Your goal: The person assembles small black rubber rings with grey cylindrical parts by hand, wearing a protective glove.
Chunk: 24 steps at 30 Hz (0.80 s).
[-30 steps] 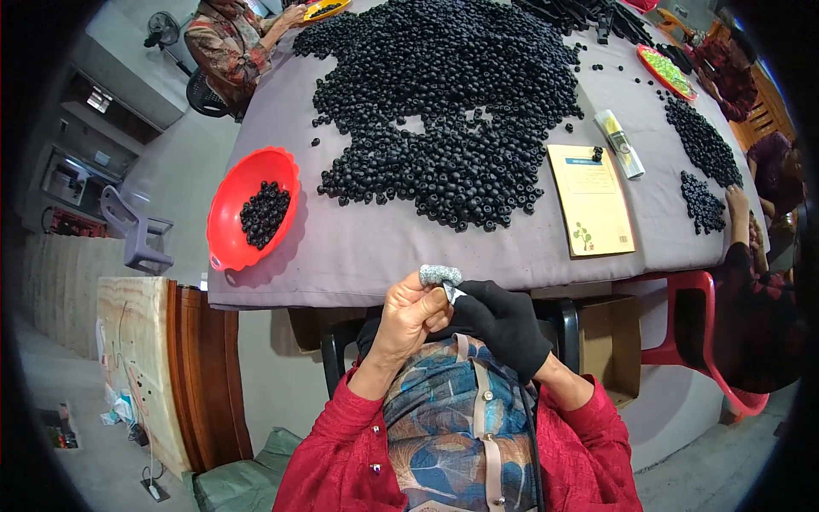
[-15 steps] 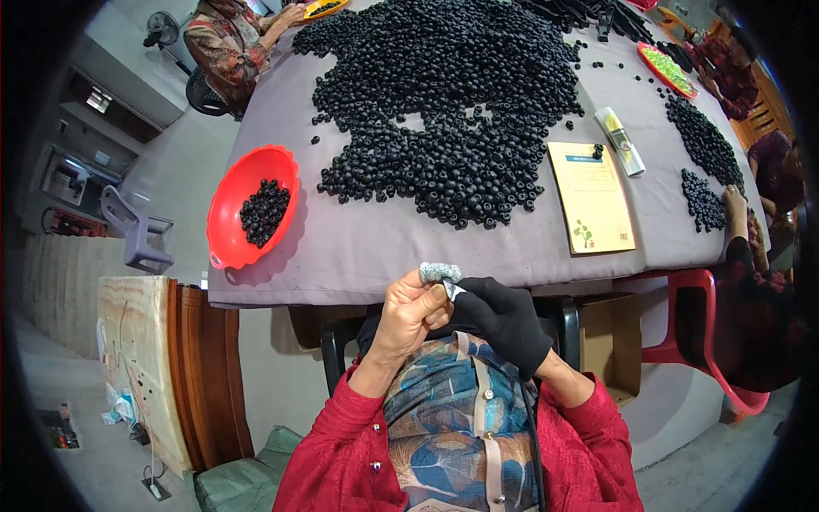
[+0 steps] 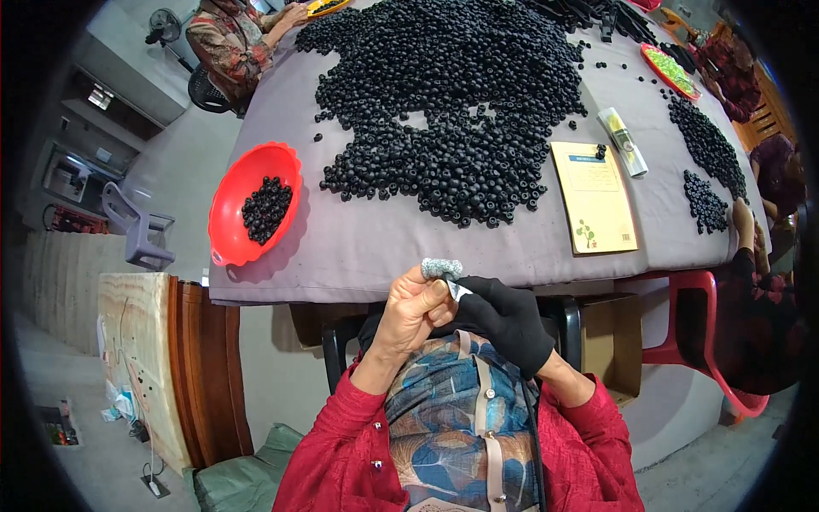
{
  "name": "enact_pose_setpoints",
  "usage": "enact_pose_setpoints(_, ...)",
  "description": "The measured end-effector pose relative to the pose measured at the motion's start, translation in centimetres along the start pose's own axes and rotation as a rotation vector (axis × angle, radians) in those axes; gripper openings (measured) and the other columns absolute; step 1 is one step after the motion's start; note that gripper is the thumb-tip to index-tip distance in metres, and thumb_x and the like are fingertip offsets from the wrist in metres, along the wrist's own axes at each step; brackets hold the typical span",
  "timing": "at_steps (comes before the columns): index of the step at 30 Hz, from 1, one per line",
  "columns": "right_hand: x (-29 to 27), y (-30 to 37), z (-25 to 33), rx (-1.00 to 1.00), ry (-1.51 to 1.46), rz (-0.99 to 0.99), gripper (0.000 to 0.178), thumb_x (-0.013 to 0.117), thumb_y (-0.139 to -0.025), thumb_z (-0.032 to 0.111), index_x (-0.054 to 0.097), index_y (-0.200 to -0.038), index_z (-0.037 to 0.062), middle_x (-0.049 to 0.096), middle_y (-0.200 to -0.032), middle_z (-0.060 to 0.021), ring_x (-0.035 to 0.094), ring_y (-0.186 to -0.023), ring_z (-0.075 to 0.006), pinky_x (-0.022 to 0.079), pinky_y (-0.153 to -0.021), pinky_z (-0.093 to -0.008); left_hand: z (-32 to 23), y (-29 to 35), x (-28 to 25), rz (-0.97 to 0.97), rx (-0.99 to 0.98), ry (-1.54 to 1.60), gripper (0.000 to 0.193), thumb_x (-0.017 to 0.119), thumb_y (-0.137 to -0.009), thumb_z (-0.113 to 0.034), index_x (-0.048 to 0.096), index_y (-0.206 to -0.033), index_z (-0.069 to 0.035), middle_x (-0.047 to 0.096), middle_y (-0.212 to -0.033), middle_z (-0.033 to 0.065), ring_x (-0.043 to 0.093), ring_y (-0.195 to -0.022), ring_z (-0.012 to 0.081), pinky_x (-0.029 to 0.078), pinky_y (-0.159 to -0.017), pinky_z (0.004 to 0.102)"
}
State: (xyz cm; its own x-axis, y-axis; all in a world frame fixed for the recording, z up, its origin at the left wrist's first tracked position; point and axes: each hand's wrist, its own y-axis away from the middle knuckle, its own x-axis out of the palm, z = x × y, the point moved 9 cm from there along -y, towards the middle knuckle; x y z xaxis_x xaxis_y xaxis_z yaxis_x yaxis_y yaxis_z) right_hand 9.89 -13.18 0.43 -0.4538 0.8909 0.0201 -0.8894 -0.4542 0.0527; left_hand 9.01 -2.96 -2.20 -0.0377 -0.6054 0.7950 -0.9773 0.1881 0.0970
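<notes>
Just off the table's near edge, my two hands meet at the fingertips in front of my body. My left hand [image 3: 411, 314] is bare, apart from a grey knitted finger sleeve [image 3: 441, 269] on one finger; its fingers are closed in a pinch. A black glove covers my right hand [image 3: 512, 328], whose fingers are also pressed together against the left fingertips. A small whitish piece [image 3: 459, 291] shows between them; whether it is held or wrapped on a fingertip I cannot tell. Anything smaller in the pinch is hidden.
A big heap of black beads [image 3: 444, 111] covers the grey tablecloth [image 3: 358, 243]. At left stands a red bowl [image 3: 226, 213] with more beads; at right lie a yellow booklet [image 3: 597, 205] and a clear tube [image 3: 624, 141]. Co-workers sit around; a red chair [image 3: 704, 341] is at right.
My hands stay pinched together, with only a slight shift of the fingertips. At the right edge, a co-worker's hand has moved slightly beside the smaller bead pile.
</notes>
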Motion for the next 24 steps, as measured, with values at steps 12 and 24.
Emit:
enact_pose_setpoints(12,0.5,-0.4,0.0,0.02,0.022,0.011,0.026,0.057,-0.085,0.012,0.056,-0.107,-0.0013,0.064,-0.089,-0.0083,0.057,-0.078,-0.0085,0.047,-0.07,-0.0242,-0.5,0.0,-0.6,0.0,0.003,0.025,0.018,0.053,-0.086,-0.005,0.058,-0.102,-0.003,0.054,-0.068,0.0005,0.037,-0.049,0.0045,0.03,-0.044,0.0187)
enact_pose_setpoints(24,-0.8,-0.4,-1.0,0.053,0.163,-0.112,0.026,0.057,-0.084,0.016,0.059,-0.101,-0.0019,0.064,-0.081,-0.0071,0.058,-0.072,-0.0085,0.046,-0.065,-0.0243,-15.5,2.2,-7.8,-0.525,0.542,-0.524,0.012,0.061,-0.078,-0.005,0.061,-0.09,-0.005,0.053,-0.064,-0.0011,0.042,-0.042,0.004,0.034,-0.036,0.0183)
